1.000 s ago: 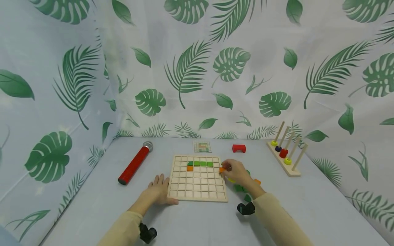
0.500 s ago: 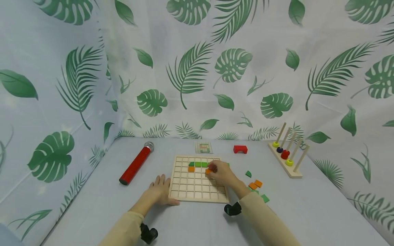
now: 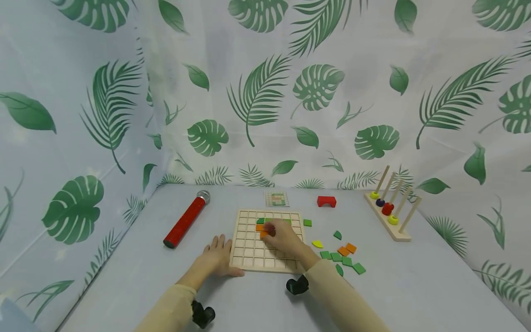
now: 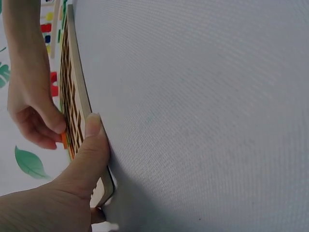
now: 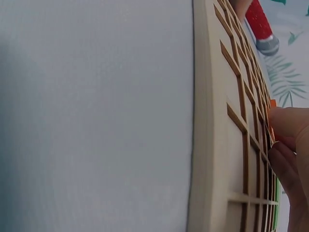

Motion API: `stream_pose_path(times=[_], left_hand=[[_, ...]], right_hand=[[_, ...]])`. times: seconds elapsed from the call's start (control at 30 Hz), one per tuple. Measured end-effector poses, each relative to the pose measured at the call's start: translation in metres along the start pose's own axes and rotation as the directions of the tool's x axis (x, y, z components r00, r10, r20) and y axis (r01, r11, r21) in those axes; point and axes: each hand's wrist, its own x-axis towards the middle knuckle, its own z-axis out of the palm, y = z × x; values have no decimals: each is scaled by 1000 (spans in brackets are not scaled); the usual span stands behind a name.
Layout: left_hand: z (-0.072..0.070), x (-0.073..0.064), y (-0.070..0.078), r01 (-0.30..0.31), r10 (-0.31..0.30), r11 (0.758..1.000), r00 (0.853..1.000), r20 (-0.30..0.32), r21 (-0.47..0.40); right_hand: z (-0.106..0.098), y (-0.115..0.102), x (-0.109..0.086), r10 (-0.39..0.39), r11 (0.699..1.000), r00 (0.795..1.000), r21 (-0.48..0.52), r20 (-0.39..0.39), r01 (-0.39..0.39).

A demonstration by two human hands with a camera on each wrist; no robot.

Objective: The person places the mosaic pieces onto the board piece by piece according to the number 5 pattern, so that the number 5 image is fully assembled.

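A wooden grid board (image 3: pixel 249 263) lies on the table with a dark green rounded tile (image 3: pixel 260 221), light green tiles, and an orange tile (image 3: pixel 259 227) in its upper cells. My right hand (image 3: pixel 284 237) is over the board, its thumb and fingers pinching an orange square tile (image 3: pixel 263 234) just below the placed orange one. The hand covers part of the green row. At the board's lower left corner rests my left hand (image 3: pixel 216 258), fingers straight and spread beside the left edge. In the left wrist view its thumb (image 4: pixel 91 145) presses along the board's front edge.
Loose green tiles (image 3: pixel 346 261), orange tiles (image 3: pixel 343 251) and a yellow piece (image 3: pixel 317 244) lie right of the board. Behind it are a pattern card (image 3: pixel 276 199) and a red arch block (image 3: pixel 326 201). A red microphone (image 3: pixel 184 222) lies left, a peg stacker (image 3: pixel 392 223) right.
My right hand has carried the orange tile leftward from the board's right edge to below the placed orange tile. The left hand has stayed at the corner.
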Motion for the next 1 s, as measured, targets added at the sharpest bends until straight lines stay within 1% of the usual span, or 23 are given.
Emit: stream_pose_path(times=[0.07, 0.13, 0.33, 0.37, 0.43, 0.67, 0.83, 1.0], left_hand=[[-5, -4, 3, 3, -3, 1000, 1000, 1, -14], [-2, -2, 1, -8, 8, 1000, 1000, 6, -5], [-4, -3, 2, -9, 9, 1000, 1000, 4, -11], [-7, -5, 3, -2, 2, 1000, 1000, 5, -18], [-6, -5, 3, -3, 3, 1000, 1000, 5, -18], [-3, -3, 1, -11, 11, 1000, 1000, 0, -8], [-4, -5, 2, -10, 10, 1000, 1000, -5, -1], [-4, -4, 2, -11, 11, 1000, 1000, -5, 2]], right_hand=[[3, -2, 2, -7, 1000, 1000, -7, 4, 7], [6, -4, 3, -14, 1000, 1000, -16, 0, 14], [10, -5, 6, -9, 997, 1000, -76, -12, 8], [11, -6, 6, -9, 997, 1000, -79, -11, 8], [11, -7, 6, -13, 996, 1000, -87, -9, 12], [13, -7, 6, -20, 996, 1000, -92, -11, 19], [15, -5, 7, 2, 996, 1000, -91, -18, -3], [16, -4, 7, -3, 996, 1000, -89, -29, 0]])
